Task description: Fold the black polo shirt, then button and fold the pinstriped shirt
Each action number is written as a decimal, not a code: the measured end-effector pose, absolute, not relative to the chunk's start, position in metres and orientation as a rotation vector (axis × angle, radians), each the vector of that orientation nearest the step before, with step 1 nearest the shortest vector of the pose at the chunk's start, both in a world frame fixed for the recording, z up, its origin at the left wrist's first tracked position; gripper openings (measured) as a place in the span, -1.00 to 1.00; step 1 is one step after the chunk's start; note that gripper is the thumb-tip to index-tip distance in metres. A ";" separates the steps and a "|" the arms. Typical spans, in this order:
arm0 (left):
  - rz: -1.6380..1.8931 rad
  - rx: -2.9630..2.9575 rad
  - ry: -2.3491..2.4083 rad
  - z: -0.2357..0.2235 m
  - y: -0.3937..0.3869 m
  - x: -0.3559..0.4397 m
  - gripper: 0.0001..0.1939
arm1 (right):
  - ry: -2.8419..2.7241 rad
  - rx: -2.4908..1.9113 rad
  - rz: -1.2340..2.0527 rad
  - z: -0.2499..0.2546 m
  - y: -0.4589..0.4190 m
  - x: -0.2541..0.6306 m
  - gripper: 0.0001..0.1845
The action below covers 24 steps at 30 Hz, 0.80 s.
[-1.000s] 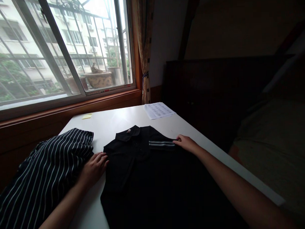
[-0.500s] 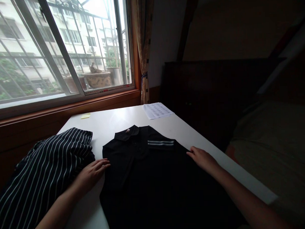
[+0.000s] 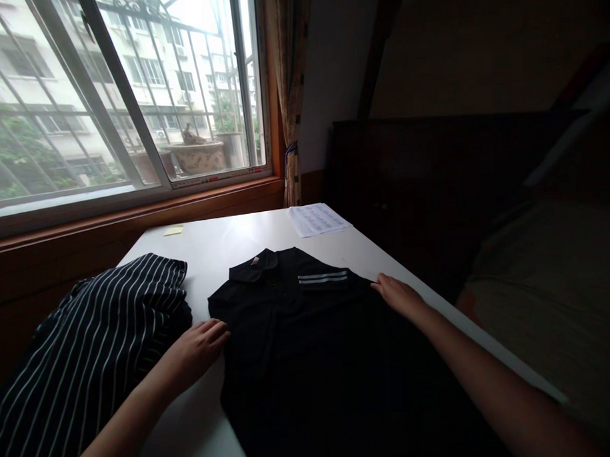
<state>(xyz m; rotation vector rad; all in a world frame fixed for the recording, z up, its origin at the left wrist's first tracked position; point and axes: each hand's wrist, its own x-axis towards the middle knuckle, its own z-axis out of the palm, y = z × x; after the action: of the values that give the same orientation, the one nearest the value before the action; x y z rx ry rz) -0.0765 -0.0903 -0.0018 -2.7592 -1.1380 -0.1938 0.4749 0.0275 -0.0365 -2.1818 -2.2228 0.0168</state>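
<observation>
the right hand (image 3: 400, 298) pinches the black shirt (image 3: 309, 361) by one edge; the left hand (image 3: 202, 349) touches the opposite edge, grip unclear, striped garment (image 3: 105, 322) beside it.

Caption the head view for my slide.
Left hand and right hand at opposite edges of a black collared shirt on a white table, striped cloth alongside.

Lit from upper left through sliding window (image 3: 125, 95); fitted with tied curtain (image 3: 289, 109) alongside, wood panelling (image 3: 86, 253) below; dark toward right.
</observation>
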 end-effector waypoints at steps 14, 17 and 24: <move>0.012 -2.857 -1.206 0.018 -0.123 -0.044 -0.83 | -2.230 -2.022 0.161 -0.031 0.096 0.466 -0.76; -0.026 -2.814 -1.220 0.011 -0.118 -0.059 -0.70 | -2.204 -1.996 0.178 -0.032 0.089 0.473 -0.76; -0.124 -2.684 -1.247 -0.011 -0.097 -0.097 -0.63 | -2.075 -2.103 0.186 -0.037 0.032 0.525 -0.67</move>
<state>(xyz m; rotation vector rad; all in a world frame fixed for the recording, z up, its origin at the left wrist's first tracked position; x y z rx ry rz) -0.0968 -0.0973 -0.0111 -2.6841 -1.2471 -0.1239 0.5249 0.0317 -0.0370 -2.1031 -2.0753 0.1862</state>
